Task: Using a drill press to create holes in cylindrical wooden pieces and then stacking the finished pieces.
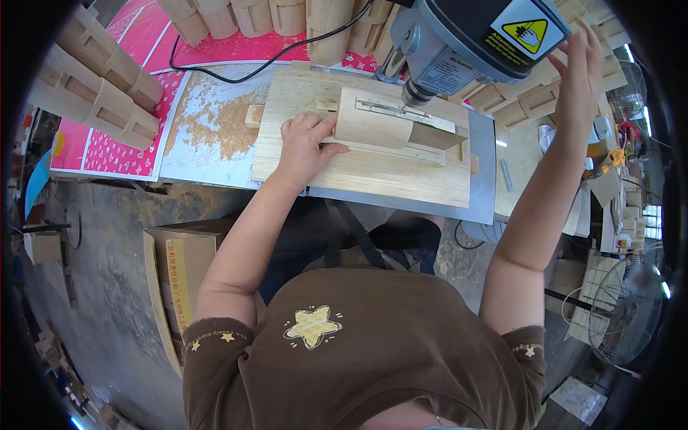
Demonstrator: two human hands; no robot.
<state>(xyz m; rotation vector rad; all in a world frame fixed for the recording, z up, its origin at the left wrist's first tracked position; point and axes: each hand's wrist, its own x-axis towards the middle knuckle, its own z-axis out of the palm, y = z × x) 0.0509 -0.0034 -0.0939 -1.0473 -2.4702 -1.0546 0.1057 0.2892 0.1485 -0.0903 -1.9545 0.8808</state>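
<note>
A pale wooden piece with a curved face (373, 127) lies on a wooden jig board (358, 172). Along its top runs a long narrow slot with a metal-looking strip. My left hand (307, 147) is closed on the piece's left end, thumb at the near side. Over the slot hangs the chuck of a drill press (416, 93), its tip close above the wood; whether they touch I cannot tell. My right hand (582, 68) is raised beside the drill head at the right, fingers bent toward it. What those fingers grip is hidden.
Wooden cylinders (107, 93) with cut recesses stand at the left, back and right. Sawdust (229, 132) covers the metal table left of the board. A black cable (272, 61) crosses behind. A cardboard box (190, 276) stands below left, a fan (623, 308) at the right.
</note>
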